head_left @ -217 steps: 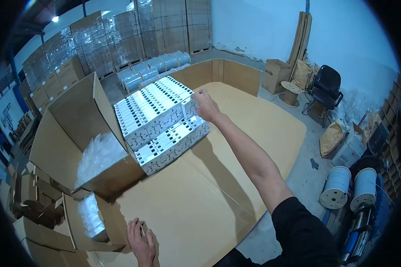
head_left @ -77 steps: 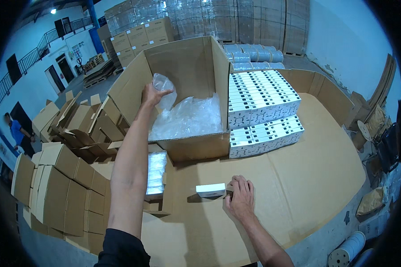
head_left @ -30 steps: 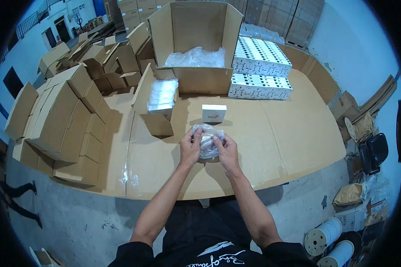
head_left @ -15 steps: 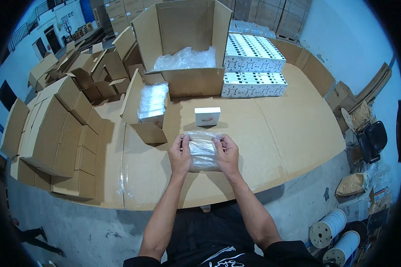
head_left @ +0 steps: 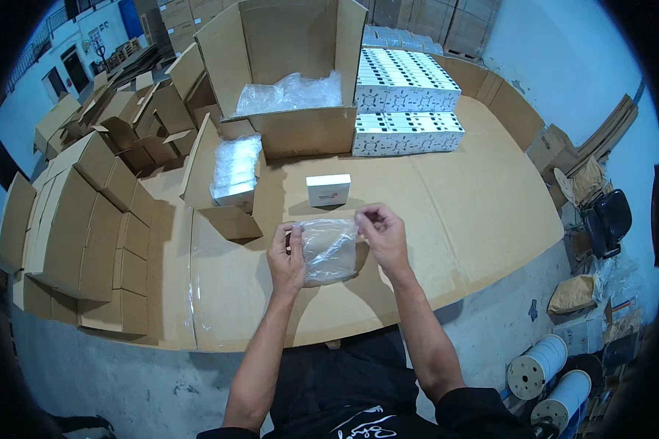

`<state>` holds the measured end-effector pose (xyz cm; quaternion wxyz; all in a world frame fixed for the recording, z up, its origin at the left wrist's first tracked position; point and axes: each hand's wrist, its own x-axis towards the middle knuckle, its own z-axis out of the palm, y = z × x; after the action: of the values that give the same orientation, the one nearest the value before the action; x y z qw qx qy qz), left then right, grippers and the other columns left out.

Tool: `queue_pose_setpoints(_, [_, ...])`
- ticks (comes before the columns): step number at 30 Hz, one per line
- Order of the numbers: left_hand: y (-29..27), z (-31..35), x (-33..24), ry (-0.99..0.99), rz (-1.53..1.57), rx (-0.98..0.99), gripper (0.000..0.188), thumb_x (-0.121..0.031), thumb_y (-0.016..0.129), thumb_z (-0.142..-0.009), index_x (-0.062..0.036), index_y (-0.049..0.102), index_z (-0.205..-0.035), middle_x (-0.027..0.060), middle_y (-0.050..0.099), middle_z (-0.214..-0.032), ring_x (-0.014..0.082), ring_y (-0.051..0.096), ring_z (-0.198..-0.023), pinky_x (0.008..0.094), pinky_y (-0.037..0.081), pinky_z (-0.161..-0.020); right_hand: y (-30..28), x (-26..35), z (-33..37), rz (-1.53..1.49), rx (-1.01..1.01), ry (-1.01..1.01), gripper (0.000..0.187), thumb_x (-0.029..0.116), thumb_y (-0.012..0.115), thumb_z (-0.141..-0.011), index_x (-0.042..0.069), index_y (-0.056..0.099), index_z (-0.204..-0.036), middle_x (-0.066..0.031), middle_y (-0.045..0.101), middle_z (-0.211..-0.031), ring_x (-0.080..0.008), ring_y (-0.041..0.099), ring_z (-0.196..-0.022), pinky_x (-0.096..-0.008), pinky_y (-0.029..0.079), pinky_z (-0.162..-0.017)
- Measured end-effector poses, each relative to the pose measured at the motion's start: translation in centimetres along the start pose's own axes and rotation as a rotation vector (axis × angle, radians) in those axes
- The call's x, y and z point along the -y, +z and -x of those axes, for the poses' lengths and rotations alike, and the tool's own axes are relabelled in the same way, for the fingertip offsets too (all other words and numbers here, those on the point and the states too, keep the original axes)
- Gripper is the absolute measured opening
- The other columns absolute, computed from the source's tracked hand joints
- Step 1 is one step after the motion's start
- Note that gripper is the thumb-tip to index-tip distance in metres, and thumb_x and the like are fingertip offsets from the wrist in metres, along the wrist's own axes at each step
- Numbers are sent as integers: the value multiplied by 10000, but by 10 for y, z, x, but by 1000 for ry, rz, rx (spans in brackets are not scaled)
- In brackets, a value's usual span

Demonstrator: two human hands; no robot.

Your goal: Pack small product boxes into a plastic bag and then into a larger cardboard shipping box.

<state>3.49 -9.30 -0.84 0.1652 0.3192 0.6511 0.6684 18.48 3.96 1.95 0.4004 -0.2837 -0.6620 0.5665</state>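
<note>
A clear plastic bag (head_left: 329, 252) hangs between my hands, low over the cardboard-covered table. The fingers of my left hand (head_left: 287, 257) are closed on its upper left edge. My right hand (head_left: 384, 238) pinches the upper right corner between thumb and fingers. The bag looks flat, and the brown surface shows through it. Just beyond stands a small white box (head_left: 328, 191), apart from both hands. To its left, an open small carton (head_left: 231, 222) holds several items in clear wrap (head_left: 236, 164).
A large open carton (head_left: 307, 133) with clear plastic bags (head_left: 289, 94) stands at the back. White patterned boxes (head_left: 408, 135) are stacked right of it. Brown cartons (head_left: 73, 234) pile up on the left. White cable reels (head_left: 538, 362) and a black chair (head_left: 608, 223) stand off the table's right side.
My right hand has moved slightly right and turned, now pinching the bag's corner. The bag has spread flatter and clearer between my hands. The whole view has shifted slightly.
</note>
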Motion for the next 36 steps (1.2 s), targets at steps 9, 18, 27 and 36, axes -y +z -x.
queue_pose_setpoints(9, [3, 4, -7, 14, -27, 10, 233, -253, 563, -1081, -26, 613, -1091, -1, 585, -742, 75, 510, -650, 261, 434, -580, 7, 47, 3, 777, 144, -627, 331, 96, 800, -797, 75, 674, -1102, -100, 669, -1066, -293, 614, -1048, -421, 482, -894])
queue_pose_setpoints(18, [1, 4, 1, 50, 2, 26, 222, -246, 575, -1077, -28, 606, -1104, 8, 588, -754, 81, 523, -664, 272, 447, -588, 11, 40, 0, 749, 219, -527, 374, 120, 814, -807, 71, 646, -1138, -94, 683, -1072, -262, 633, -1069, -401, 465, -943])
queue_pose_setpoints(27, [3, 6, 0, 150, -94, 24, 257, -279, 586, -1071, -27, 597, -1119, 48, 639, -791, 105, 614, -733, 281, 502, -632, 18, 50, -11, 612, 458, -349, 280, 133, 809, -811, 32, 686, -1042, -96, 709, -849, -238, 697, -811, -372, 512, -840])
queue_pose_setpoints(36, [-2, 7, 3, 147, 52, 147, 772, -576, 820, -817, -19, 486, -1234, 82, 669, -876, 124, 652, -803, 280, 570, -670, 24, 62, -23, 658, 641, -225, 233, 190, 734, -874, 17, 778, -1024, -186, 757, -899, -343, 729, -821, -416, 564, -753])
